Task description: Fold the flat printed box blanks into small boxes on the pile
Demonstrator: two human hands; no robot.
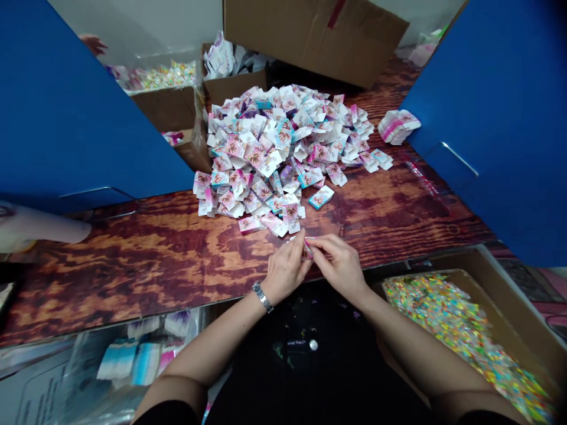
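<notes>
- A reddish-brown wood-grain table [133,260] spans the view, with a blue panel [66,106] at the left and another blue panel [496,106] at the right.
- A large cardboard box [310,35] stands beyond a heap of small printed paper cards [283,153].
- A cardboard tray [509,283] at the near right holds multicoloured small pieces [460,336].
- Another person's forearm [39,227] enters at the far left, well apart from the heap.
- The left hand [286,273] and right hand [339,267] meet at the table's near side, just below the heap.
- Their fingertips [302,237] are closed narrowly on a small pink-and-white card [307,251], with both hands about equally near; it lies between them, its long axis hidden.
- A metal wristwatch [263,296] circles the left wrist.
</notes>
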